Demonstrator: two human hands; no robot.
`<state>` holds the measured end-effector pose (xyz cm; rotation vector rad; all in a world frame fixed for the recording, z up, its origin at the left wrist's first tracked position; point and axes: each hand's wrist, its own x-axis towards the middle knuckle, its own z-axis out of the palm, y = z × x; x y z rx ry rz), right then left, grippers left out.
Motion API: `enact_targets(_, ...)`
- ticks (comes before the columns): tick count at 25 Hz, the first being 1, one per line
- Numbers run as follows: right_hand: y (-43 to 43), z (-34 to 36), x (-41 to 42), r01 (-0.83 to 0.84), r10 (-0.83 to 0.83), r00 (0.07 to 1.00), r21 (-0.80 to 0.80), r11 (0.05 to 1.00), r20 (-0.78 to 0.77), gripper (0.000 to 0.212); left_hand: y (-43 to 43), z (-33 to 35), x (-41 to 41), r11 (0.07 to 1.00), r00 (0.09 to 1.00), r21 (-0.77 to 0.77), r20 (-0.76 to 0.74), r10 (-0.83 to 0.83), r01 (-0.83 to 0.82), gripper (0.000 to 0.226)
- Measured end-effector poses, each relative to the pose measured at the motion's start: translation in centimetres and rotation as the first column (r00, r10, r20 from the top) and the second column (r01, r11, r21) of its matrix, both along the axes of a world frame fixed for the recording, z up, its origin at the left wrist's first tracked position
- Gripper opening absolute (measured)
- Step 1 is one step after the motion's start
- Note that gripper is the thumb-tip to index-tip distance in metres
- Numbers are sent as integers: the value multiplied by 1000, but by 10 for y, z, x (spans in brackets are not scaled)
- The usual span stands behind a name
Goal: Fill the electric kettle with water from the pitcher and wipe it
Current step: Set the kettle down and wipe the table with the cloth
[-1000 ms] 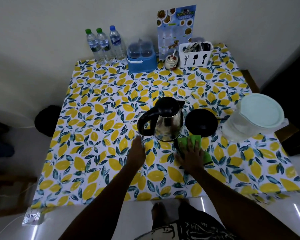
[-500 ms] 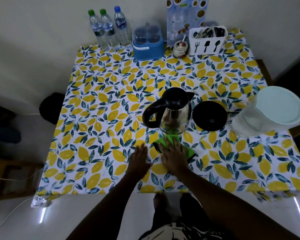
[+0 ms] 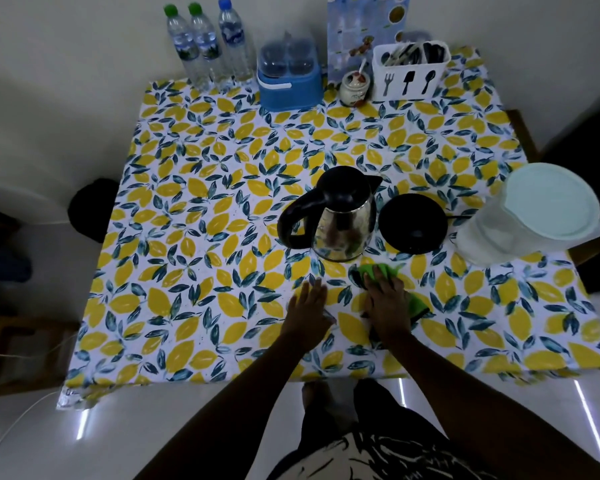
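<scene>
The kettle (image 3: 340, 216) stands upright near the middle of the table (image 3: 201, 188), its black lid down, its handle turned to the left and its spout to the far right. Just to its right lies the round black base (image 3: 412, 223), apart from the kettle, with a cord running off to the right. Farther right, at the table's edge, stands the pitcher (image 3: 530, 216) — a clear body under a pale lid. The right hand (image 3: 387, 299) lies flat, fingers spread, pressing a green cloth (image 3: 388, 271) onto the table just in front of the kettle; the cloth shows past the fingertips and at the right side of the hand, and it does not touch the kettle. The left hand (image 3: 309, 303) rests beside it, open and flat on the table with nothing in it, near the right hand but not touching. Along the far edge by the wall stand three water bottles (image 3: 207, 43), a blue box (image 3: 290, 83) with a clear lid, a small jar (image 3: 354, 86) with a spoon in it, a white holder of cutlery (image 3: 411, 69), and a printed card (image 3: 368, 26) leaning upright behind the jar.
</scene>
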<state>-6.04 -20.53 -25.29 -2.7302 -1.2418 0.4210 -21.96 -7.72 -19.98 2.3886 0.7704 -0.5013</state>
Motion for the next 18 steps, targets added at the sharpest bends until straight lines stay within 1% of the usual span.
enact_targets(1, -11, -6, 6, -75, 75, 996, -15, 997, 43, 53, -6, -2, 8, 999, 1000, -26, -5, -26, 26, 76)
enact_targets(2, -19, -11, 15, -113, 114, 990, -10, 994, 83, 55, -10, -3, 15, 998, 998, -26, -6, -56, 56, 76)
enact_targets(3, -22, -11, 24, -96, 95, 990, 5, 995, 105, 51, -13, -4, 22, 996, 996, -10, -7, -87, 87, 75)
enact_targets(5, -18, -8, 45, -9, 9, 996, 5, 1000, 94, 43, -17, -4, 38, 990, 991, 24, -5, -137, 137, 76)
enact_targets(7, -6, -1, 60, 17, -13, 997, -57, 998, 70, 49, -20, -5, 58, 978, 982, 86, -3, -188, 188, 78)
enact_targets(8, 1, 1, 64, 32, -28, 996, -47, 998, 88, 52, -22, -5, 68, 973, 979, 106, -9, -205, 205, 80)
enact_targets(10, 5, 5, 60, 69, -69, 991, 11, 998, 114, 56, -23, -6, 83, 970, 974, 96, -44, -220, 224, 85)
enact_targets(11, -1, 6, 53, 52, -53, 993, 16, 999, 110, 57, -24, -8, 86, 967, 972, 104, -61, -228, 233, 86)
enact_targets(13, -26, 1, 45, -69, 64, 985, 31, 997, 158, 55, -26, -13, 87, 966, 972, 116, -75, -222, 230, 88)
enact_targets(15, -48, 1, 59, -129, 119, 973, 35, 991, 200, 54, -27, -16, 87, 974, 978, 95, -66, -200, 205, 90)
enact_targets(16, -49, 5, 70, -96, 89, 976, 25, 995, 200, 53, -27, -16, 87, 976, 979, 89, -70, -192, 198, 90)
enact_targets(18, -40, 9, 87, 66, -74, 983, 50, 997, 169, 52, -28, -14, 89, 974, 978, 104, -86, -191, 199, 91)
